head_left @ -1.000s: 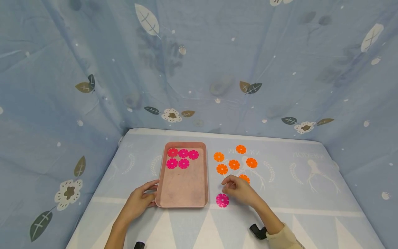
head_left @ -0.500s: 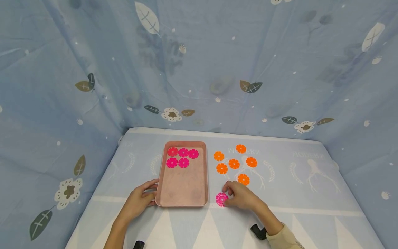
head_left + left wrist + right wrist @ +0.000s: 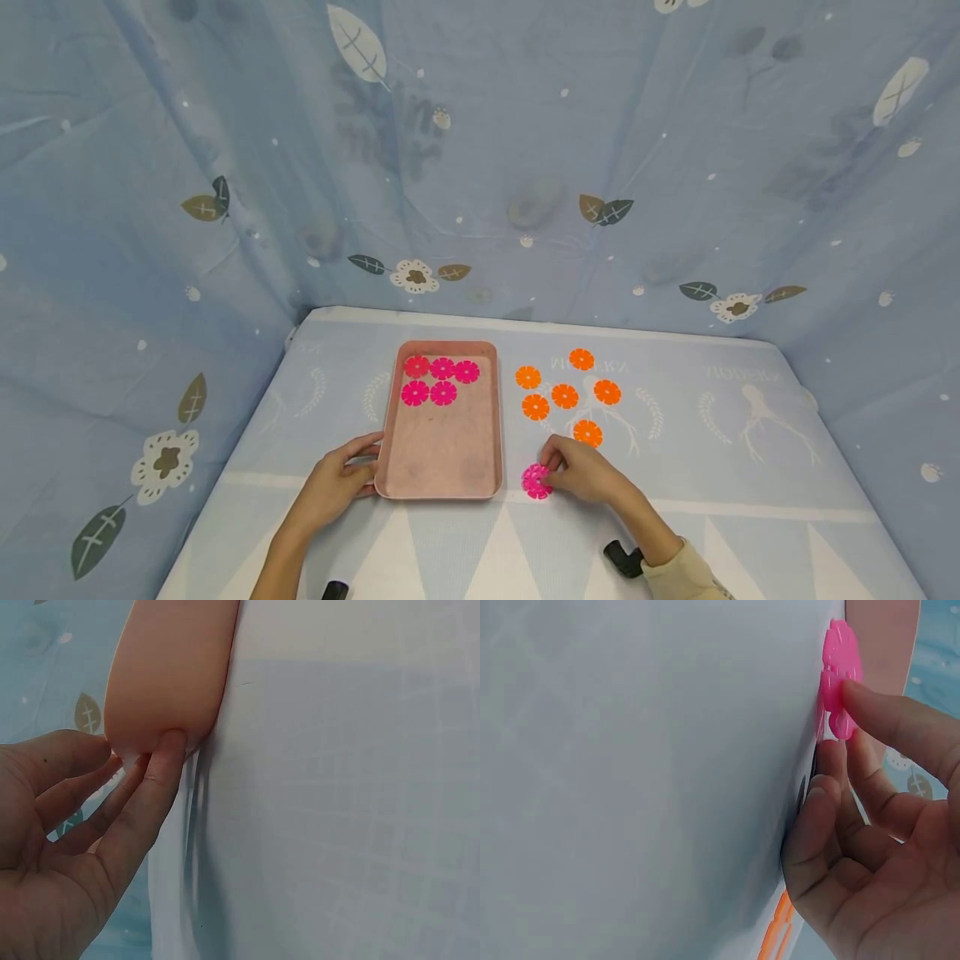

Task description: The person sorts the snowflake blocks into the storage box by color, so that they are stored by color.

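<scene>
My right hand [image 3: 581,471] pinches a pink slotted interlocking disc [image 3: 842,667] just above the table, right of the tray. Its thumb lies on the disc in the right wrist view. A thin pink sliver shows below the held disc there; I cannot tell whether it is a second disc. My left hand [image 3: 333,483] holds the left side of the pink tray [image 3: 442,450], its fingertips against the tray's edge [image 3: 176,682] in the left wrist view. Several pink discs [image 3: 442,393] lie in two rows in the tray's far part.
Several orange discs [image 3: 565,396] lie loose on the table right of the tray, one orange disc [image 3: 588,433] just beyond my right hand. A black object [image 3: 624,558] sits by my right wrist. A patterned blue curtain [image 3: 480,167] rises behind the table [image 3: 712,467].
My right hand has come down and slightly nearer to me, onto the pink disc, and now pinches it. My left hand and the tray have stayed in place.
</scene>
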The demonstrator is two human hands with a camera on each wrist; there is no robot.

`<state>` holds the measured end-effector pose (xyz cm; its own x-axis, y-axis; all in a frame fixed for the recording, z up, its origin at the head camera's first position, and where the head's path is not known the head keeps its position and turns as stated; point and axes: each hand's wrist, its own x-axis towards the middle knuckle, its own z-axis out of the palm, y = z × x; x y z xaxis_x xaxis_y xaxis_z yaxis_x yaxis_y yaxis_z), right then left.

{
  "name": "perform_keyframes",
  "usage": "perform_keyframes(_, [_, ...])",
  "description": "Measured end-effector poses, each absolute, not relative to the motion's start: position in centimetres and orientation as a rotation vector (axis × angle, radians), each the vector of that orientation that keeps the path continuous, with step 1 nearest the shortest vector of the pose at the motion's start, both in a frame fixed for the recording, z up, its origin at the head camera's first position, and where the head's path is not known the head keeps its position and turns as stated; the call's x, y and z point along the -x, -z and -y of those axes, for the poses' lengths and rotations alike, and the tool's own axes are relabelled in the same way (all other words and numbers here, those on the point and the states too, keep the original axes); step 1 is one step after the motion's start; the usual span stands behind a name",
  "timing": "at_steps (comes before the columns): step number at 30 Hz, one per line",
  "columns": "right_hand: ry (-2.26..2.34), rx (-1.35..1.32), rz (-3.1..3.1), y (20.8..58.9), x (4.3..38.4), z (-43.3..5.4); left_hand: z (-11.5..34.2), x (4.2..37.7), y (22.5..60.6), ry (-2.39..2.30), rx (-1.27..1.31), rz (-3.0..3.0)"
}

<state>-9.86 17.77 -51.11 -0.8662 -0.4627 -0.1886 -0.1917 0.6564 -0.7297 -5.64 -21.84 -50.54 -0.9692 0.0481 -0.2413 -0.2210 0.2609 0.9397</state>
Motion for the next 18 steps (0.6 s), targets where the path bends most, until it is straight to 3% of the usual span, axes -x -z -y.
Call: perform_keyframes(18, [1.22, 0.531, -2.368, 51.08, 10.72, -18.79, 21.92, 5.71, 50.94, -1.791, 0.153, -2.308])
